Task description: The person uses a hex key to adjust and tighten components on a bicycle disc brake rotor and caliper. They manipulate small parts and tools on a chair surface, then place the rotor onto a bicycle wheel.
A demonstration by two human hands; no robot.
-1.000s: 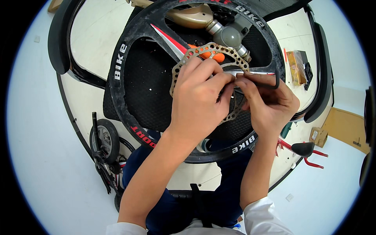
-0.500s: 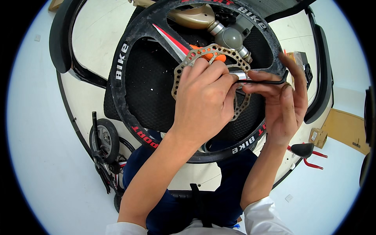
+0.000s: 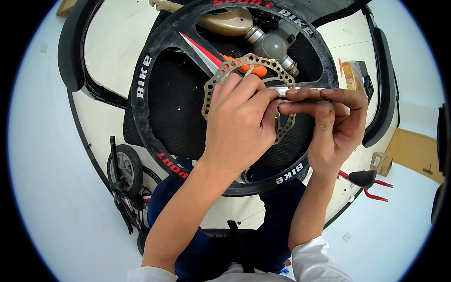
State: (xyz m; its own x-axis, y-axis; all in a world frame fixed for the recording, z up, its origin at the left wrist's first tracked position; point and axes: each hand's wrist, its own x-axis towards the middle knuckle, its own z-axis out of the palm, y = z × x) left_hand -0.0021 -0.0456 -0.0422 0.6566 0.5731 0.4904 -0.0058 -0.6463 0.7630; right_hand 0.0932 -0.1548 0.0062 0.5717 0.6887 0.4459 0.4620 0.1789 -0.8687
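A black spoked bicycle wheel (image 3: 149,120) with red and white lettering lies over a black textured chair seat (image 3: 181,124). At its middle is a silver brake disc (image 3: 256,61) pierced with many holes. My left hand (image 3: 242,120) covers the hub, its thumb and forefinger pinched on one end of a thin black hex key (image 3: 283,98). The fingers of my right hand (image 3: 336,117) close round the key's other end, just right of the disc, and hide most of it. What lies under my left palm is hidden.
Behind the wheel are an orange object (image 3: 257,71) and a gold and grey rounded part (image 3: 272,46). Chair armrests (image 3: 73,51) flank the wheel. A small-wheeled bike (image 3: 127,169) is at left; a cardboard box (image 3: 381,163) and a black and red part (image 3: 362,179) lie at right.
My right fingers have moved left along the hex key and curled in, covering its bent end. The wheel has shifted slightly left. My left hand keeps its pinch.
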